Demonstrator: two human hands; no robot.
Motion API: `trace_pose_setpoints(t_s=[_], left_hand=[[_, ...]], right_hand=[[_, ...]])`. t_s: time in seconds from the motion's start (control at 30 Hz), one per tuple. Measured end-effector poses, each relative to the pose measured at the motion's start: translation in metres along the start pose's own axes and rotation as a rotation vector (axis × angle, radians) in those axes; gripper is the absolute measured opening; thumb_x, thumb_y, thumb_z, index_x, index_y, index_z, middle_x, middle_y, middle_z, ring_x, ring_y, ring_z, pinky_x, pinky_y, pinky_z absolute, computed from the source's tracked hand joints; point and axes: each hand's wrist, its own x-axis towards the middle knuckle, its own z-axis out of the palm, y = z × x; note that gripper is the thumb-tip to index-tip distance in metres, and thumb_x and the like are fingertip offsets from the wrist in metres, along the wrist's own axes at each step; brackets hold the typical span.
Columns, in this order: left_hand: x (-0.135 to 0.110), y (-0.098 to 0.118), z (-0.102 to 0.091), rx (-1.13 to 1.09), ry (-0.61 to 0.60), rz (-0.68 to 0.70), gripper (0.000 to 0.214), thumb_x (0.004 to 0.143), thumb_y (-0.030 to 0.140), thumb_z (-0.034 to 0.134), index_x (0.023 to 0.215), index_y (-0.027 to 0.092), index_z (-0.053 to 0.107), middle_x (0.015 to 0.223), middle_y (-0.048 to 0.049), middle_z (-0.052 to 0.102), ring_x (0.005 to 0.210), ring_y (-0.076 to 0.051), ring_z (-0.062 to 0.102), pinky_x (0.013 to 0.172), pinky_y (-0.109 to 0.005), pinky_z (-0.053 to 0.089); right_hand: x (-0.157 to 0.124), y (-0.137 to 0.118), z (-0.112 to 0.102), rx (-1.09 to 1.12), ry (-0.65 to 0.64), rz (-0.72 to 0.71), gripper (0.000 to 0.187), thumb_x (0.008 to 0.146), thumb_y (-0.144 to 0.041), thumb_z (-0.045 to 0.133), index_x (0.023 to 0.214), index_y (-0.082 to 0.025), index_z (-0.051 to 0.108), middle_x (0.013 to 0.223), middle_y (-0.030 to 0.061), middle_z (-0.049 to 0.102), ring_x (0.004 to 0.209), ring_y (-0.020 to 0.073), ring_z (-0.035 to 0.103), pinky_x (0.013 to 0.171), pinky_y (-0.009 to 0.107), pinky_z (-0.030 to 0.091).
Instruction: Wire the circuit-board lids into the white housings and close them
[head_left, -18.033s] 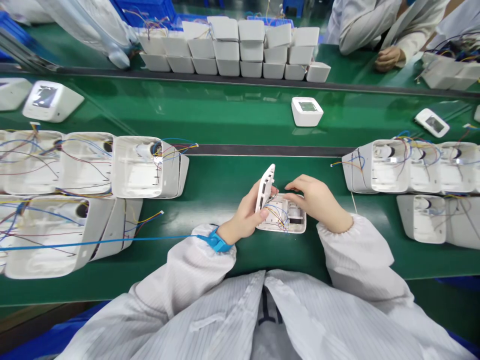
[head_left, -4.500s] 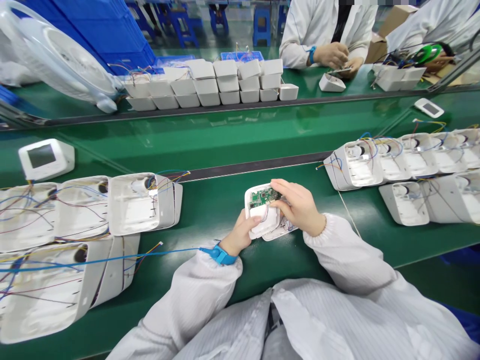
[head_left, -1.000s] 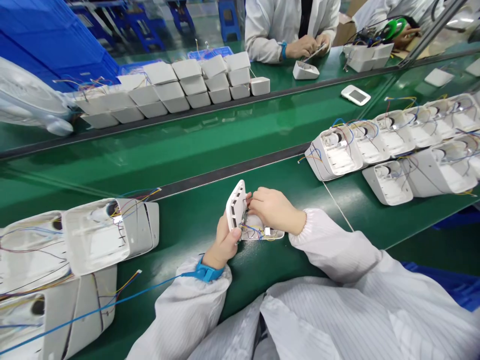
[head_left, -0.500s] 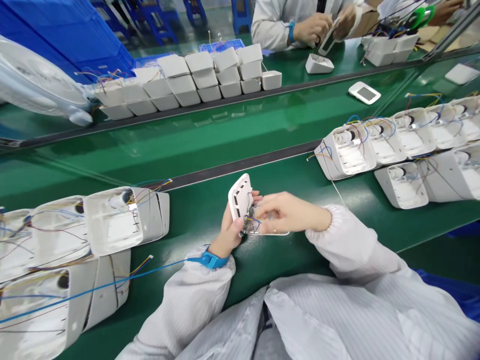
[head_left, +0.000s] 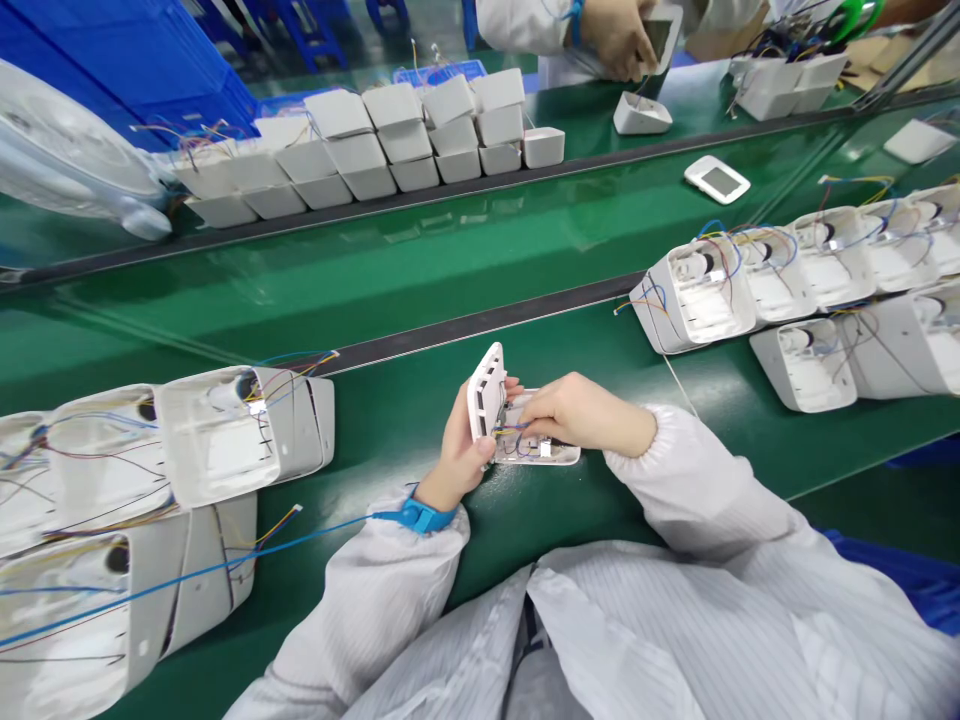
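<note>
My left hand (head_left: 466,450) grips a white plastic cover (head_left: 487,392), held tilted up on its edge with dark slots along its side. To the right of it an open white housing (head_left: 566,457) lies on the green bench, with thin wires (head_left: 514,432) running between the two parts. My right hand (head_left: 562,412) reaches in over the housing, its fingers pinched at the wires; the fingertips partly hide what they hold. A blue wrist strap (head_left: 420,516) with a cord is around my left wrist.
White housings with wires stand stacked at the left (head_left: 225,440) and in rows at the right (head_left: 709,295). Beyond the dark rail (head_left: 480,325) lies a white panel with a screen (head_left: 718,180). Across the bench, a co-worker's hand (head_left: 619,35) holds a similar panel near more stacked housings (head_left: 405,140).
The cover in my left hand has shifted slightly right and stands more upright. My right fingers have drawn together at the wires, and more of the housing's inside shows. The co-worker's panel has turned.
</note>
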Motion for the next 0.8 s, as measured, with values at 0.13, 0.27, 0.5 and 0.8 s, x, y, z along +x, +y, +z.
trace_pose_setpoints(t_s=[0.13, 0.27, 0.5, 0.8], left_hand=[[0.0, 0.003, 0.004, 0.085, 0.029, 0.029, 0.077, 0.078, 0.053, 0.069, 0.141, 0.022, 0.039, 0.138, -0.0162, 0.051, 0.13, -0.034, 0.049, 0.11, -0.054, 0.037], [0.001, 0.004, 0.007, 0.214, -0.026, 0.068, 0.081, 0.077, 0.044, 0.073, 0.145, 0.024, 0.032, 0.141, -0.0161, 0.046, 0.132, -0.034, 0.045, 0.11, -0.053, 0.038], [0.009, 0.005, -0.002, 0.632, -0.152, 0.237, 0.092, 0.068, 0.028, 0.078, 0.148, 0.024, 0.032, 0.142, -0.0166, 0.044, 0.131, -0.038, 0.045, 0.111, -0.056, 0.034], [0.018, 0.028, -0.001, 1.084, -0.55, 0.176, 0.085, 0.072, 0.031, 0.072, 0.148, 0.032, 0.035, 0.141, -0.0143, 0.041, 0.127, -0.038, 0.044, 0.104, -0.054, 0.038]], right_hand=[[0.0, 0.005, 0.005, -0.269, 0.037, -0.036, 0.014, 0.089, -0.018, 0.061, 0.089, -0.019, 0.075, 0.096, 0.0072, 0.071, 0.094, 0.0215, 0.057, 0.08, 0.034, 0.042], [0.0, 0.005, 0.01, -0.355, 0.087, 0.096, 0.016, 0.088, -0.018, 0.06, 0.088, -0.019, 0.075, 0.11, 0.0092, 0.068, 0.096, 0.0233, 0.053, 0.077, 0.036, 0.039], [0.001, -0.001, 0.014, -0.403, 0.034, 0.234, 0.014, 0.086, -0.017, 0.059, 0.082, -0.016, 0.072, 0.087, 0.0099, 0.07, 0.075, 0.0206, 0.056, 0.071, 0.034, 0.039], [-0.002, 0.036, -0.017, 0.301, -0.177, 0.246, 0.014, 0.083, -0.014, 0.06, 0.088, -0.016, 0.074, 0.087, 0.0035, 0.074, 0.081, 0.0174, 0.066, 0.074, 0.028, 0.049]])
